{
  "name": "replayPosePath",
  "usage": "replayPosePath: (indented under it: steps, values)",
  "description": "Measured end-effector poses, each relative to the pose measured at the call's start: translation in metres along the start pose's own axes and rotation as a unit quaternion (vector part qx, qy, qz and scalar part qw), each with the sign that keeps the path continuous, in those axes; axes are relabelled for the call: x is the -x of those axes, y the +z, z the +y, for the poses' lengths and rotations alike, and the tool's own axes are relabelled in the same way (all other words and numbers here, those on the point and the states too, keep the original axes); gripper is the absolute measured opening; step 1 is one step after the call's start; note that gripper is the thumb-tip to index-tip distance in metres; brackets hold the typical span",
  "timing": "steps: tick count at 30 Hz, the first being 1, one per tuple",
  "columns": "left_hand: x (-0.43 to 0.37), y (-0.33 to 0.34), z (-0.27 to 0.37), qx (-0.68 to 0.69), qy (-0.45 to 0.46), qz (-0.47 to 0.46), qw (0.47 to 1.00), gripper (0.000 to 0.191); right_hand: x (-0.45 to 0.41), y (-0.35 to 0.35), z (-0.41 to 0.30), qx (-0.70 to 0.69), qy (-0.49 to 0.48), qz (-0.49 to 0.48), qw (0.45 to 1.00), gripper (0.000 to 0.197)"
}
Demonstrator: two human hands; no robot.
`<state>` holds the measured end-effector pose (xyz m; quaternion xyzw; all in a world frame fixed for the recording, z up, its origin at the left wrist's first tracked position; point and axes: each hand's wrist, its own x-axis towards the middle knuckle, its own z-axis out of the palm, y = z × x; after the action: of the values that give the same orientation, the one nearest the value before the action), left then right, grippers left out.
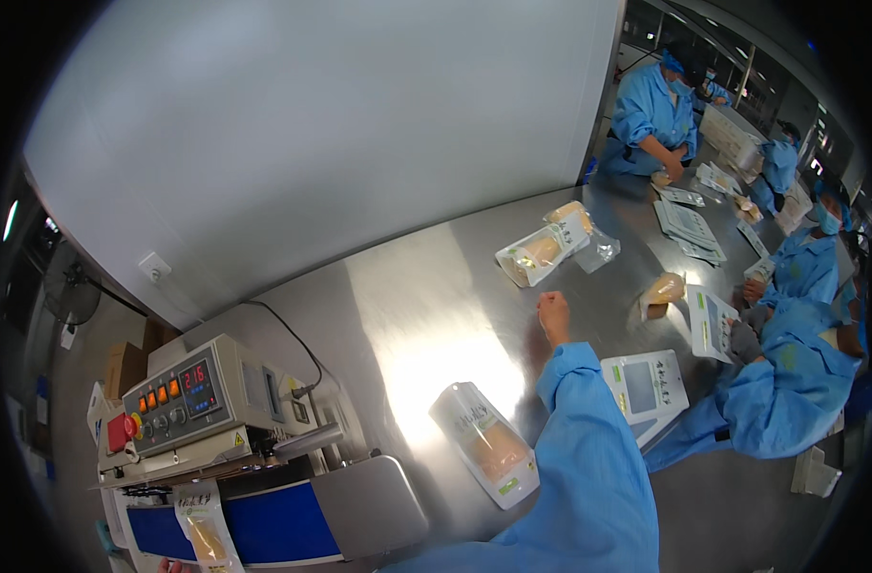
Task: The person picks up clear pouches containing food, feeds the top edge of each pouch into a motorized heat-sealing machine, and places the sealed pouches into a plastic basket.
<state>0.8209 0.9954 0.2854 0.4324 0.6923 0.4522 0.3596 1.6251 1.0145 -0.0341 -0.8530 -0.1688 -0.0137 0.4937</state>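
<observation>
My right hand (553,316) is above the steel table with its fingers curled, just below a filled white pouch (542,251) that lies tilted; whether it holds anything cannot be made out. My left hand (172,566) shows only as fingertips at the bottom edge, beside a filled pouch (208,533) on the blue conveyor belt (282,519) of a band sealer (185,401). Its grip is cut off by the frame. Another filled pouch (487,445) with a clear window lies on the table, left of my right sleeve.
At the right, a co-worker's gloved hand (745,340) holds a flat pouch (709,322). Near it are a plastic-wrapped food piece (665,289) and flat pouches (643,383). Other co-workers stand around stacked pouches (690,228). A wall panel (335,129) borders the table; a black cable (292,333) runs behind the sealer.
</observation>
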Motion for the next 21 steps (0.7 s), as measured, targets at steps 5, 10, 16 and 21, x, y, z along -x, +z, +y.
replayPosePath:
  steps: [5,10,16,21]
  values:
    - [0.042,0.029,0.032,-0.073,0.041,0.034,0.996,0.046,-0.061,0.023,-0.016,-0.042,0.073,0.119,0.989,0.030]
    - [0.057,0.067,0.053,-0.073,0.036,0.044,0.996,0.042,-0.101,0.035,-0.001,-0.040,0.152,0.039,0.987,0.033]
    - [0.076,0.113,0.075,-0.001,0.035,-0.005,0.999,0.037,-0.096,0.044,0.030,-0.035,-0.015,-0.038,0.999,0.029]
    - [0.088,0.150,0.080,0.042,0.032,-0.187,0.981,0.036,-0.009,-0.020,-0.061,-0.163,-0.058,-0.069,0.983,0.027]
